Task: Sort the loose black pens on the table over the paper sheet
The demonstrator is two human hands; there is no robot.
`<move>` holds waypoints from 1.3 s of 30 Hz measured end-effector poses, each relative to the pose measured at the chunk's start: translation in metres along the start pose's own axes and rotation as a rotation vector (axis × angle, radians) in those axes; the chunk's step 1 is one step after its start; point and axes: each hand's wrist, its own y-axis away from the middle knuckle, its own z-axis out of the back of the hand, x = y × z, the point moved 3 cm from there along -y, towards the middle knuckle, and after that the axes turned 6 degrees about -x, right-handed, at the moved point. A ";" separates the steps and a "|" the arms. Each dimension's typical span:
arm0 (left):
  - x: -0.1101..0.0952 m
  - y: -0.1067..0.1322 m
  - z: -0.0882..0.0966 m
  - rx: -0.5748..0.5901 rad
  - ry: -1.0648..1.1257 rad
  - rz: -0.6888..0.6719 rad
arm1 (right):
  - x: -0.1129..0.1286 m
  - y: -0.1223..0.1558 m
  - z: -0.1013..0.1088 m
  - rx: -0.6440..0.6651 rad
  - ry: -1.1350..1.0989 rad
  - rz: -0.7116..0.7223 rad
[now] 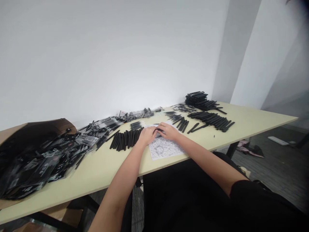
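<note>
My left hand (147, 134) and my right hand (167, 130) meet above a white sheet covered in scribbled marks (166, 149). Fingers of both are closed on a slim black pen-like stick (159, 129), mostly covered by them. Just left of my left hand lies a row of thick black sticks (124, 139), side by side. Behind that row is a small group of thinner dark rods (136, 125). Beyond my right hand, a few black sticks (182, 124) lie near more thin dark rods (172, 115).
On the left, a heap of clear and black plastic packets (48, 164) spills from a dark bag (45, 129). More packets (137, 114) run along the wall. Black sticks are piled (196, 98) at the back right, with a row (212, 120) before them on the pale yellow table (260, 117).
</note>
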 end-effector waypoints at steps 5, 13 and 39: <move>0.000 -0.001 0.000 0.017 -0.008 0.009 | 0.001 -0.003 0.000 -0.019 0.010 0.072; -0.001 0.000 -0.002 0.105 -0.083 0.057 | 0.000 -0.003 0.002 -0.026 0.005 0.032; 0.002 -0.001 0.000 0.097 -0.045 0.068 | -0.011 -0.001 0.004 -0.067 0.161 -0.067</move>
